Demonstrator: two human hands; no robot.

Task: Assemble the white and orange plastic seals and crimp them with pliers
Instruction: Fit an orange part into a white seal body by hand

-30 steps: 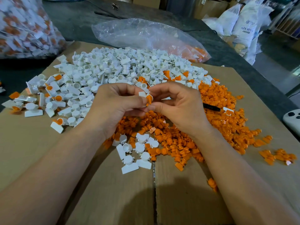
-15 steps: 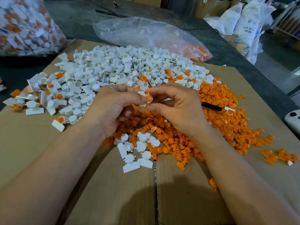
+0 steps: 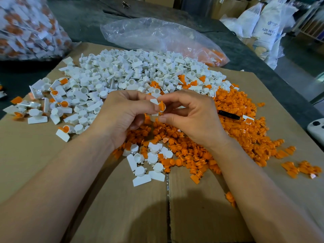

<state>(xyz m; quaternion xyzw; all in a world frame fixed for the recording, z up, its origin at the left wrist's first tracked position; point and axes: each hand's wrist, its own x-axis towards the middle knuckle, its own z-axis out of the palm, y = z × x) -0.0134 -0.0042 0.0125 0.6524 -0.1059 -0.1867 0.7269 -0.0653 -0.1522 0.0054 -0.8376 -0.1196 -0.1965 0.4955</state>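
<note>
A dark grey table (image 3: 254,55) carries a flattened cardboard sheet (image 3: 35,155). Across the far half of the cardboard spreads a pile of white seal bodies (image 3: 133,72); to the right and nearer lies a pile of orange inserts (image 3: 236,130).

Both forearms reach in from the bottom edge and meet above the middle, where the two piles touch. The left hand (image 3: 122,116) has its grip closed to a pinch, thumb and forefinger on one white seal body (image 3: 154,101). The right hand (image 3: 194,118) is likewise pinched, on an orange insert (image 3: 162,106).

The two parts touch in the air between the hands. The insert sits on the right side of the white body, so the joining line runs roughly sideways, hand to hand. The insert looks partly seated; pushing the hands toward each other should probably finish it.

A slim black handle (image 3: 228,114) lies on the orange pile just beside the right hand — possibly the pliers, though too little shows to tell.
</note>
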